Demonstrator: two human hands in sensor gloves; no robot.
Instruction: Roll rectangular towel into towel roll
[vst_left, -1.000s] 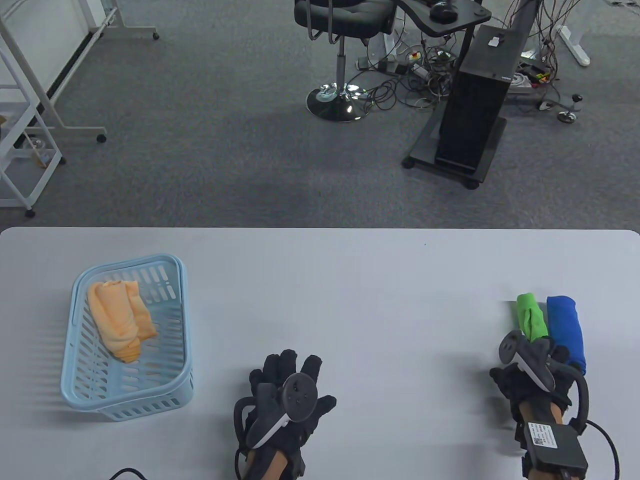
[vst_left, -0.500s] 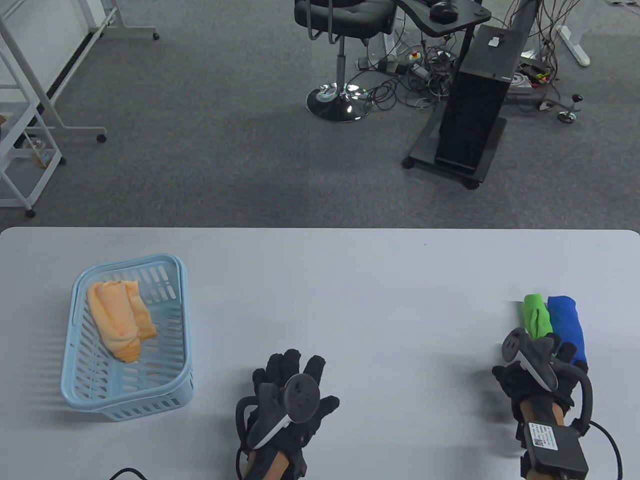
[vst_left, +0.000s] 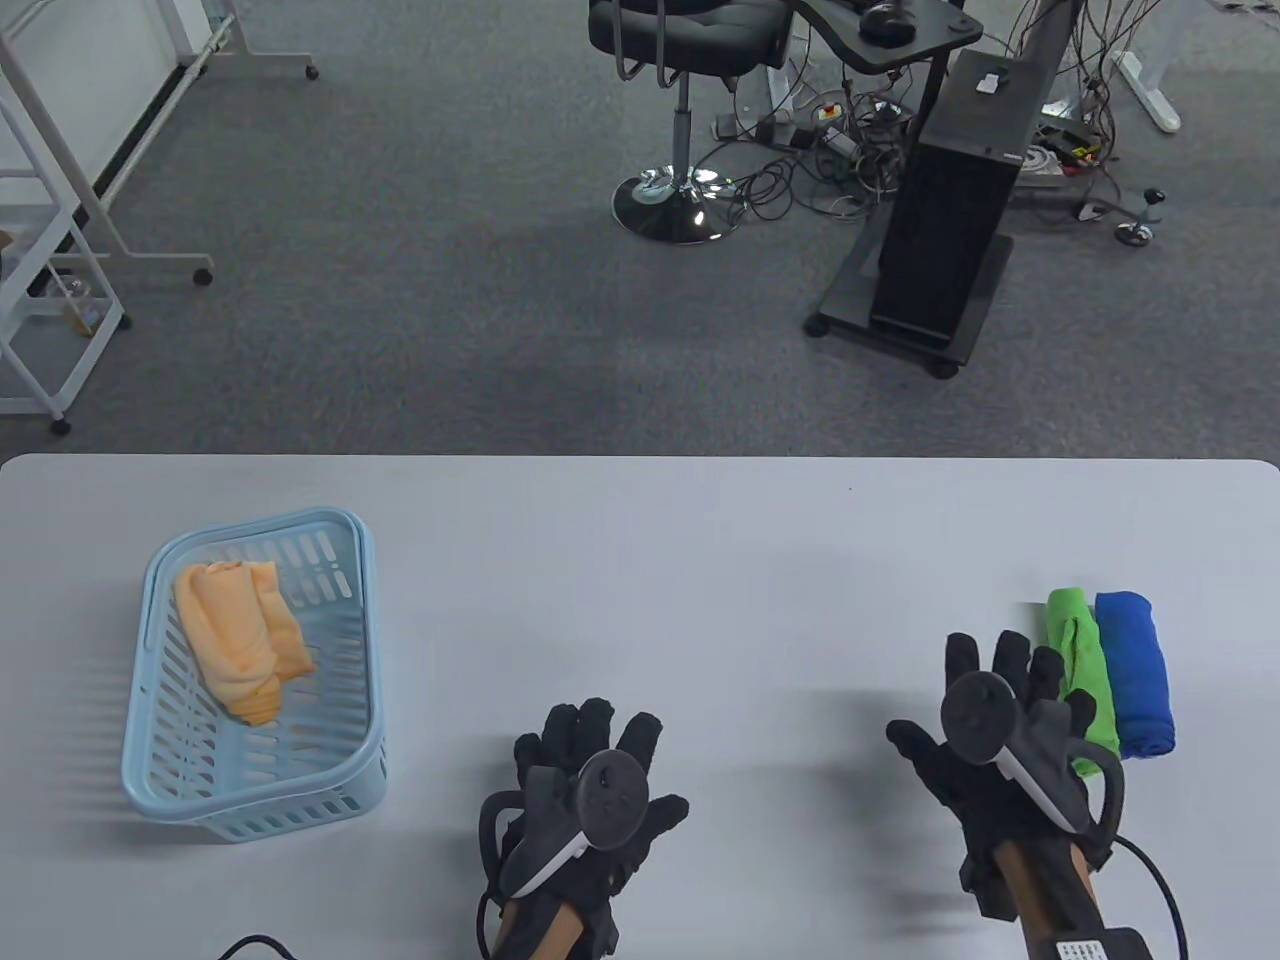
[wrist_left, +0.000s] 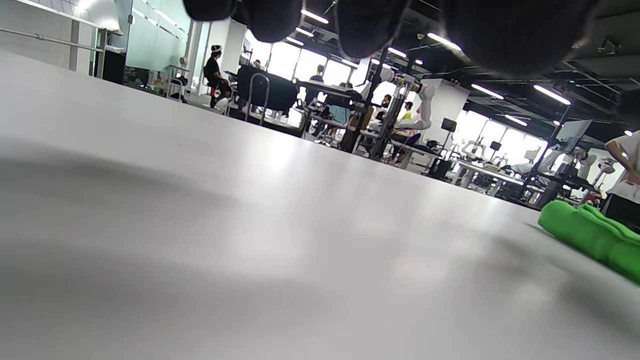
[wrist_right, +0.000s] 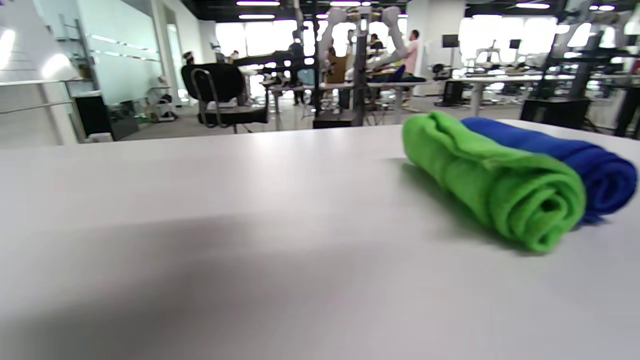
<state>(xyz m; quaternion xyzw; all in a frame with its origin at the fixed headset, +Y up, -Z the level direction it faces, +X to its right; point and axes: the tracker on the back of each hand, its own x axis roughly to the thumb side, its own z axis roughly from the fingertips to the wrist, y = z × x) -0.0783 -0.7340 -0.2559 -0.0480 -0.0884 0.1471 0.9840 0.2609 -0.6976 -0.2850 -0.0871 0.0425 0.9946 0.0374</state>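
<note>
One orange towel (vst_left: 243, 640) in blue basket (vst_left: 160, 775), both hands empty

Both hands wear black sensor gloves, left hand (vst_left: 585, 800) and right hand (vst_left: 1005, 745). A dark round tracker with a white-trimmed stem sits strapped on each. Black cables trail from the wrists; a labelled box rides the right forearm.

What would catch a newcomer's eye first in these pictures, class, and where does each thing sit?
The bright green towel roll and blue towel roll lie side by side, touching, near the table's right edge. A pale blue basket on the left holds a loosely bundled orange towel. Between them, the left hand and right hand, in black gloves, are spread open over the white table, holding nothing.
</note>
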